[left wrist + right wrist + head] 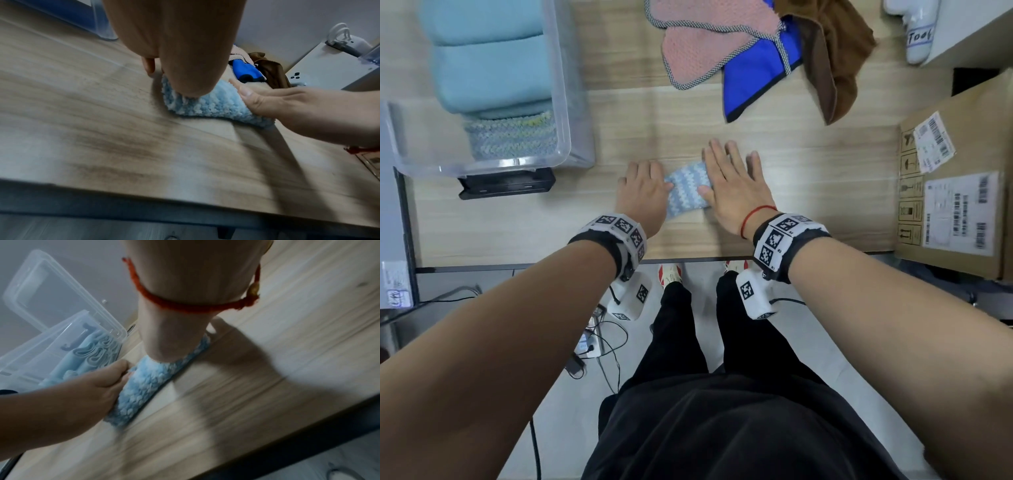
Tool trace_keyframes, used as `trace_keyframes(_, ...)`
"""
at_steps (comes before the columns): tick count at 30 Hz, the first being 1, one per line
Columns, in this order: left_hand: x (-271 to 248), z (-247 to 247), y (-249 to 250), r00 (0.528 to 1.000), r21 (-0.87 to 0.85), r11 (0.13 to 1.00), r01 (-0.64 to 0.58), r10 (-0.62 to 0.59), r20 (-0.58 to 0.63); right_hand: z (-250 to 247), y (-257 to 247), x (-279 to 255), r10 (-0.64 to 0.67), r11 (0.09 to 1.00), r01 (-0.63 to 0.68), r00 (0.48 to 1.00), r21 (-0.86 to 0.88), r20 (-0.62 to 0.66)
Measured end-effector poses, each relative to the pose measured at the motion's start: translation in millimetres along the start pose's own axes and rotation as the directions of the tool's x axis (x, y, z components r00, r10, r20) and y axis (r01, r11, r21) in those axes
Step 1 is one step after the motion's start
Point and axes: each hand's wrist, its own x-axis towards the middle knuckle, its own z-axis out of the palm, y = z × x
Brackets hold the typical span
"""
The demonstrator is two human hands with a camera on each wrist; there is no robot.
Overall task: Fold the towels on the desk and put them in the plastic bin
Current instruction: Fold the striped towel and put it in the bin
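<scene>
A small blue-and-white striped towel (686, 190) (216, 105) (141, 386) lies folded on the wooden desk (808, 178) between both hands. My left hand (643, 188) (98, 382) holds its left edge, thumb on top and fingers curled down at the far side. My right hand (732, 181) (287, 107) lies flat on its right part, fingers straight and spread. The clear plastic bin (561, 102) (51, 345) stands at the left with folded light blue towels (489, 58) and a striped one (510, 137) inside. A pink towel (702, 41), a blue towel (753, 75) and a brown towel (835, 51) lie heaped at the back.
A cardboard box (955, 185) stands on the desk's right end. A black device (506, 183) sits in front of the bin. A white object labelled "Tool" (917, 34) is at the back right. The desk's front edge (688, 258) runs just behind my wrists.
</scene>
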Motion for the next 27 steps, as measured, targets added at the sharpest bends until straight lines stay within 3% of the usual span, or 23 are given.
trace_keyframes(4,-6.6,7.6,8.5,0.988,-0.069,0.996,-0.061,0.07,0.141,1.6,18.0,-14.0,0.002,1.0,-0.003,1.0,-0.029,-0.013)
trace_keyframes(9,-19.3,-12.2,39.9,0.957,-0.095,0.992,-0.08,0.104,0.272,-9.8,28.6,-39.4,-0.009,0.999,0.004,0.991,-0.033,-0.13)
trace_keyframes(11,-24.5,-21.9,43.9,0.962,-0.083,0.989,-0.124,0.141,0.236,-20.4,29.6,-48.0,-0.003,1.0,0.002,0.997,-0.015,-0.076)
trace_keyframes(15,-27.8,-57.4,47.8,0.967,-0.105,0.98,-0.17,0.187,0.174,-53.9,30.6,-54.8,0.028,0.967,-0.052,0.995,0.251,0.098)
trace_keyframes(20,-32.6,-127.5,19.3,0.99,-0.188,0.978,-0.087,0.106,0.095,-110.5,22.7,-41.7,-0.092,0.892,0.091,0.996,0.443,-0.018)
trace_keyframes(24,-48.5,-181.6,-21.7,0.998,-0.258,0.965,-0.043,0.027,-0.065,-153.0,-11.1,-22.3,-0.126,0.693,0.17,0.985,0.7,-0.114)
trace_keyframes(27,-54.3,-217.9,-62.4,0.989,-0.292,0.956,0.0,-0.044,-0.144,-182.8,-48.3,-3.4,-0.162,0.668,0.207,0.978,0.714,-0.131)
